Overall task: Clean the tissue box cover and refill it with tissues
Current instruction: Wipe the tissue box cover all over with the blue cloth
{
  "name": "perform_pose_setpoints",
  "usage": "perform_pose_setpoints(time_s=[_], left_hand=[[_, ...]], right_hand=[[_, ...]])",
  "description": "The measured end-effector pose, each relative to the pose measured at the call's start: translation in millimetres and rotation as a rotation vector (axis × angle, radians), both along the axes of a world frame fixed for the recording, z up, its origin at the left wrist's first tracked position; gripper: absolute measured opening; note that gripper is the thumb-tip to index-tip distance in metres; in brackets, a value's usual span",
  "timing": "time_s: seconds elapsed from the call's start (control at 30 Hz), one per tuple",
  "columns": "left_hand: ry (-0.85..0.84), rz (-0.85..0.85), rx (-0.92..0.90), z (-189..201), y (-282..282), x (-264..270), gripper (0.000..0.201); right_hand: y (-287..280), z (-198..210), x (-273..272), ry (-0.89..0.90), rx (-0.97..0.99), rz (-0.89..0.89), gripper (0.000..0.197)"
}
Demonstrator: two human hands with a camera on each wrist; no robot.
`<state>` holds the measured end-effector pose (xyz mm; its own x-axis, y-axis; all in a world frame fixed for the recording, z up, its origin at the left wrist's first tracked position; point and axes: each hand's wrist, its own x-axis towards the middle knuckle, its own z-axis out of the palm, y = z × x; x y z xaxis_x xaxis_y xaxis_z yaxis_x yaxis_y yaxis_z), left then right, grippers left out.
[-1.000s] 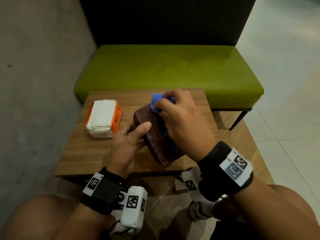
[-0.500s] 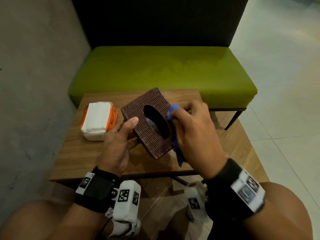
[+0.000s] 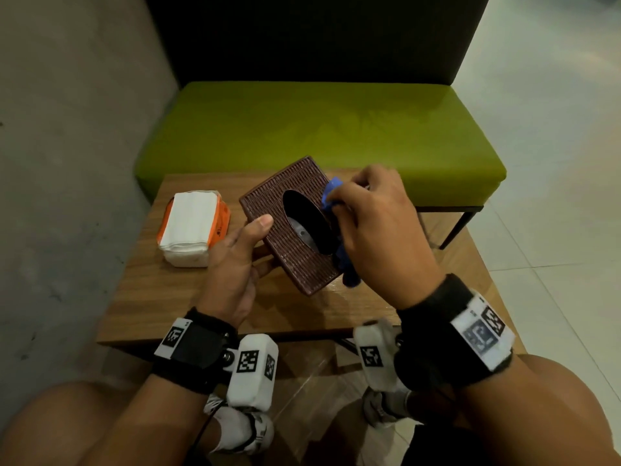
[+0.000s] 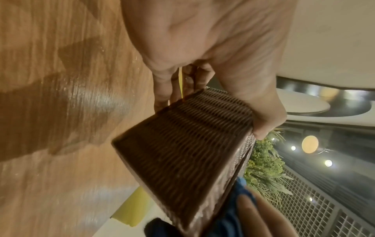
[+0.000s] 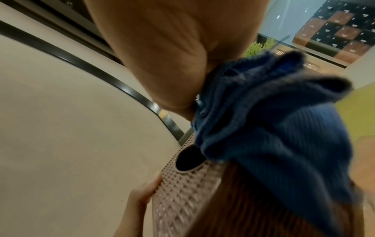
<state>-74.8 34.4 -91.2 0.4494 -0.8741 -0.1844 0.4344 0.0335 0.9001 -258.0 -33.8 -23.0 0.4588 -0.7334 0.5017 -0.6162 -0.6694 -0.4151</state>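
Brown woven rectangular tissue box cover (image 3: 289, 227) is gripped, tilted, by left hand (image 3: 232, 264). Right hand (image 3: 376, 230) pinches a crumpled blue cloth (image 3: 331, 193) against it. No writing legible.

Counter (image 3: 174, 290): low, wood-grained, glossy in patches.
Bench (image 3: 319, 136): green padded seat, dark backrest, just behind the counter.
Bench leg (image 3: 457, 228): thin, black, angled.
Wall (image 3: 67, 163): grey concrete, on the left.
Floor (image 3: 554, 163): pale tiles, on the right.
Plant (image 4: 263, 168): green foliage beside a white grid railing.
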Motion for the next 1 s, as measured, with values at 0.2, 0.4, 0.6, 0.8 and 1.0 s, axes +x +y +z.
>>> perform_pose_setpoints(time_s=[0.2, 0.4, 0.6, 0.8, 1.0], left_hand=[[-0.02, -0.004, 0.023, 5.3, -2.3, -8.8, 0.022], [-0.034, 0.026, 0.043, 14.6, -10.4, 0.7, 0.018], [-0.022, 0.017, 0.044, 22.6, -19.1, -10.1, 0.019], [-0.044, 0.045, 0.044, 25.5, -22.7, 7.3, 0.035], [-0.047, 0.035, 0.043, 20.0, -18.4, -2.5, 0.029]], right_hand=[[-28.5, 13.3, 35.5, -0.079, -0.072, -0.051, 0.019], [-23.3, 8.3, 14.2, 0.031, -0.078, -0.029, 0.021], [-33.1, 25.9, 38.6, -0.026, -0.124, -0.078, 0.024], [-17.3, 6.2, 9.1, -0.028, -0.089, -0.027, 0.018], [-19.8, 6.1, 22.0, -0.1, -0.121, -0.103, 0.018]])
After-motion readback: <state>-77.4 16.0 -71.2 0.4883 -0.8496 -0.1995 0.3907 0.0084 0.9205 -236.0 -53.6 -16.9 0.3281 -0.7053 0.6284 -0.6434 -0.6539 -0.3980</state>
